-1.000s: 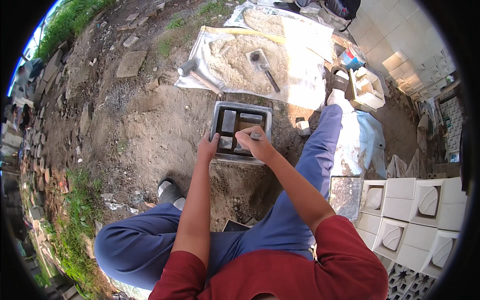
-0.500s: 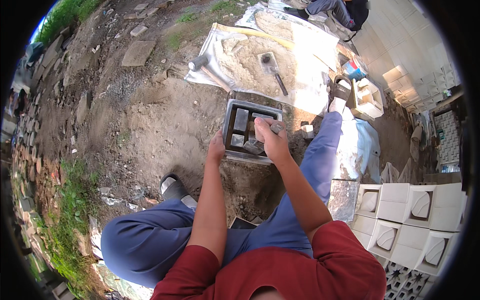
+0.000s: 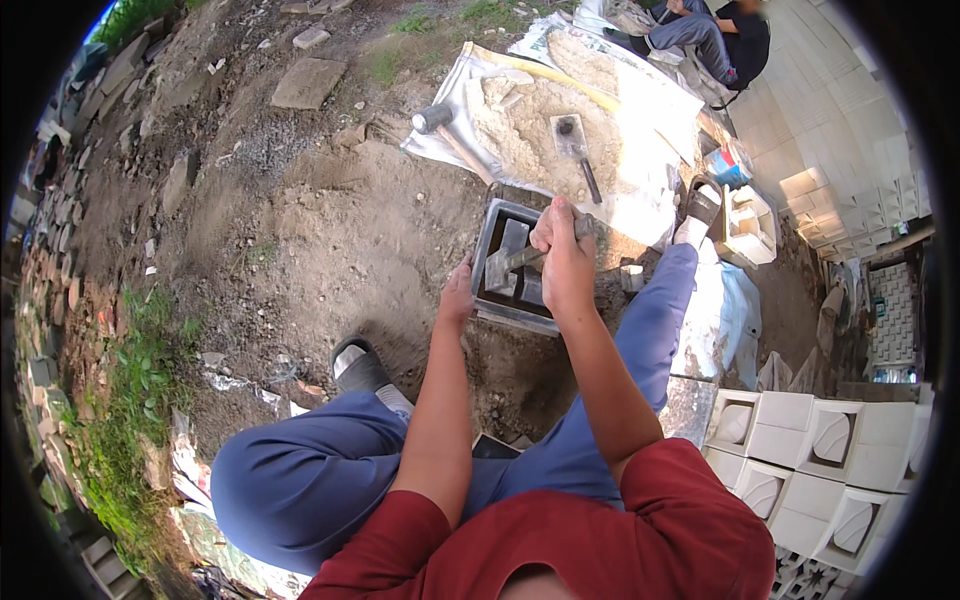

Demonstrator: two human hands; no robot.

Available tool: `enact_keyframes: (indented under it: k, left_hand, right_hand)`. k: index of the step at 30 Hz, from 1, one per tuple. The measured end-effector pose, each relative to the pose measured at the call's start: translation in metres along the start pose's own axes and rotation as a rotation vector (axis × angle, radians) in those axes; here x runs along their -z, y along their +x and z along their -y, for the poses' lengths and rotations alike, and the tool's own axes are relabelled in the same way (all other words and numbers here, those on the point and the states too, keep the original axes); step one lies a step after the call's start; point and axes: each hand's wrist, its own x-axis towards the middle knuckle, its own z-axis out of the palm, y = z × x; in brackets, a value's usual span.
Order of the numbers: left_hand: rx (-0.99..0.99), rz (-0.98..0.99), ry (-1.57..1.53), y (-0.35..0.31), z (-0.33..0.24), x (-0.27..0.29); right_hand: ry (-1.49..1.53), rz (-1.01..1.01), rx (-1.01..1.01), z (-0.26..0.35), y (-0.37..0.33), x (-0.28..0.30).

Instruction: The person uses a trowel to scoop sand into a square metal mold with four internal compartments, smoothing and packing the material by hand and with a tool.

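A grey, rectangular metal block mould (image 3: 517, 322) stands on the dirt between my legs, with flat-topped inner blocks and dark gaps between them. My left hand (image 3: 457, 294) grips the mould's left wall, fingers wrapped against its side. In my right hand (image 3: 567, 255), above the mould's right part, is a flat-bladed hand tool (image 3: 524, 257) with a stick-like handle. The fist closes round the handle, which slants down to the left. Its grey blade rests over the left inner blocks; whether it touches them I cannot tell. My right forearm and hand hide the mould's right side.
Beyond the mould, a mallet (image 3: 432, 119) and a square trowel (image 3: 570, 137) lie by pale sand (image 3: 520, 120) on white sacks. A person (image 3: 715, 45) sits at the far right. A white bin (image 3: 750, 225) stands beside my right foot; pale vent blocks (image 3: 785, 425) are stacked at the right.
My right hand has lifted and turned, and the tool's blade has shifted to the mould's left side. My left hand stays on the mould. The whole view has shifted slightly.
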Motion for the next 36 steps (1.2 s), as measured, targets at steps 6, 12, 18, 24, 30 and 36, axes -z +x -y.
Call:
enact_keyframes:
  k: [6, 12, 18, 24, 30, 36]
  left_hand:
    - [0.006, -0.011, 0.004, 0.0, -0.002, -0.004]
    - [-0.009, 0.021, -0.021, 0.007, 0.009, -0.006]
    - [-0.091, 0.019, -0.022, 0.022, 0.028, 0.019]
    - [0.096, -0.084, 0.025, 0.001, -0.001, -0.011]
    - [-0.022, -0.123, -0.032, 0.004, 0.003, -0.001]
    - [-0.093, -0.168, -0.042, 0.017, 0.026, 0.001]
  right_hand:
    - [-0.155, -0.031, -0.049, -0.025, 0.007, -0.006]
    - [-0.437, -0.061, 0.037, -0.048, -0.004, -0.013]
    - [-0.571, -0.078, 0.132, -0.067, -0.013, -0.027]
    - [-0.544, 0.547, -0.03, -0.073, 0.016, 0.02]
    - [-0.183, 0.872, -0.229, -0.095, 0.045, 0.037]
    - [0.114, 0.477, -0.167, -0.084, 0.045, 0.028]
